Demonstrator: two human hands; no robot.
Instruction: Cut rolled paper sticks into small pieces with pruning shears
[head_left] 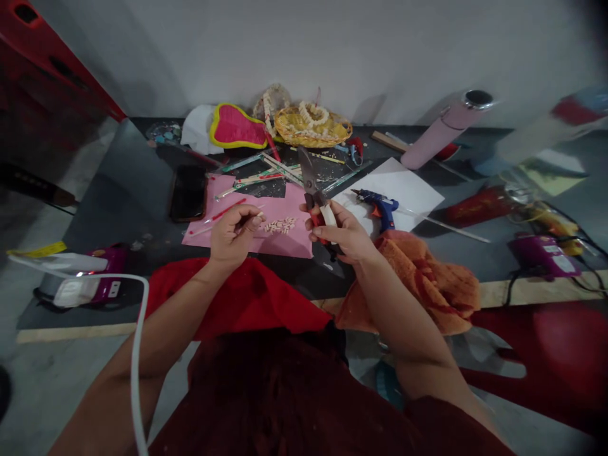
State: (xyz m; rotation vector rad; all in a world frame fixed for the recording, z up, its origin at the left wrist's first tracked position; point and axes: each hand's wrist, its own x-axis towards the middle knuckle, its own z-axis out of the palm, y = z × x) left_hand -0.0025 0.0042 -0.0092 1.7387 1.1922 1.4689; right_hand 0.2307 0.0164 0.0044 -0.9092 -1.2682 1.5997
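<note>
My right hand (346, 231) is closed round the handles of a pair of cutters (311, 177), one handle red and one white, with the dark blades pointing away from me. In my left hand (236, 234), thumb and fingertips pinch a small pale piece (260, 215), too small to name for certain. Between the hands, a pile of short pale bits (280, 225) lies on a pink sheet (285, 247). A red stick (228, 209) rests on that sheet beside my left hand. Just right of the cutters, a blue glue gun (382, 208) lies on white paper (418, 193).
Behind the sheet are thin wrapped sticks (266, 174) and a wicker basket (313, 136) holding pale pieces. A black phone (189, 193) lies left. A pink flask (441, 133) stands right. An orange towel (427, 278) and red cloth (266, 297) cover the front edge. A white cable (137, 361) hangs left.
</note>
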